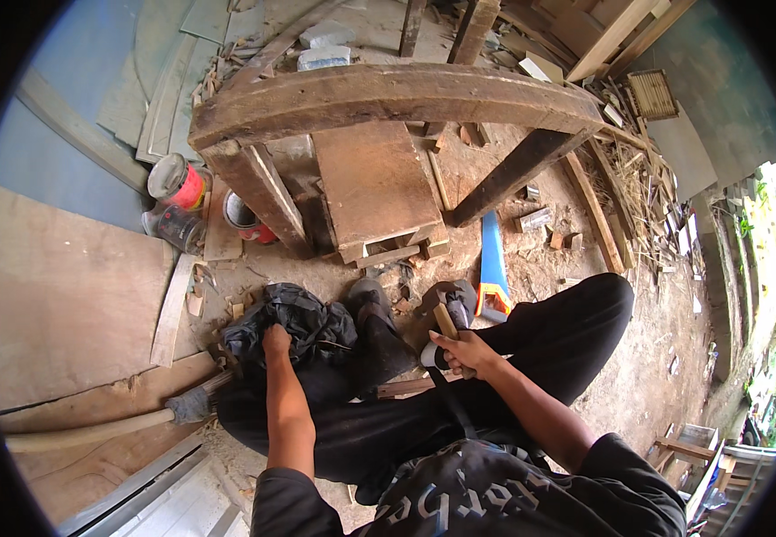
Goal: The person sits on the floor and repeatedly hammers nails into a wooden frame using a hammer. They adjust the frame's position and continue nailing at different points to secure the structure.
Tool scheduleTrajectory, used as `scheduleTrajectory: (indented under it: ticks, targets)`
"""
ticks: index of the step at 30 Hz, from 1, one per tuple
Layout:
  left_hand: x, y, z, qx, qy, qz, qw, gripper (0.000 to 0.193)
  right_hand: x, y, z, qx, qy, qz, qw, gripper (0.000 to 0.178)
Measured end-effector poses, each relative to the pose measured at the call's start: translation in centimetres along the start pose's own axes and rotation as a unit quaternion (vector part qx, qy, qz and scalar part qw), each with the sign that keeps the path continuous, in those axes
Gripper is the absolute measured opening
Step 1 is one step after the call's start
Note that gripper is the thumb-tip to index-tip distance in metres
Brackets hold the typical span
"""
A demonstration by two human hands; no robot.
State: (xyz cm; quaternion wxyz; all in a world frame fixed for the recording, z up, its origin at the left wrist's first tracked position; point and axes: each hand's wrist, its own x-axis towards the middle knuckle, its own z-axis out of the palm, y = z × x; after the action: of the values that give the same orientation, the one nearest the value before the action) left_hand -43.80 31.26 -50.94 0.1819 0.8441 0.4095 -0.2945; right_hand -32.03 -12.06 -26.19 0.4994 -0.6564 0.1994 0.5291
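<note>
My left hand (277,340) is closed at the crumpled black plastic bag (303,315) by my left leg. Its fingertips are partly hidden in the folds. My right hand (465,352) is wrapped around a short, light piece of wood (444,320), whose upper end sticks out above the fingers. A white rounded thing (430,355) shows beside that hand, with a dark strap (449,398) running down from it; its kind is unclear. Just ahead of my right knee lies a handsaw (491,255) with a blue blade and an orange handle.
A heavy wooden trestle (388,94) spans the space ahead, over a brown wooden box (375,183). Paint cans (173,182) stand at the left. Scrap wood (634,170) is piled at the right. A wooden-handled tool (93,437) lies at the lower left.
</note>
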Motion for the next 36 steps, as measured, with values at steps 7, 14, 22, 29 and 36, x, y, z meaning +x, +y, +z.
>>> scheduleTrajectory:
  ticks: [7, 14, 22, 29, 36]
  targets:
    - [-2.7, -0.5, -0.7, -0.100, 0.142, -0.025, 0.984, 0.018, 0.8, -0.5, 0.2, -0.006, -0.010, -0.041, 0.999, 0.047]
    - [-5.4, -0.7, -5.2, -0.598, 0.104, -0.121, 0.785, 0.027, 0.5, -1.2, 2.6, -0.004, -0.067, -0.055, 0.996, 0.042]
    - [-21.4, 9.0, -25.8, -0.809, 0.220, 0.224, 0.497, 0.028, 1.1, -1.0, 4.4, -0.029, -0.124, -0.051, 0.990, 0.043]
    - [-25.0, 15.8, -39.5, -0.571, 0.446, 0.398, 0.562, 0.024, -0.1, -1.7, 6.5, -0.067, -0.161, -0.048, 0.983, 0.047]
    - [-22.2, 17.9, -39.6, -0.569, 0.456, 0.423, 0.537, 0.021, -1.5, -1.9, 7.9, -0.107, -0.191, -0.081, 0.972, 0.053]
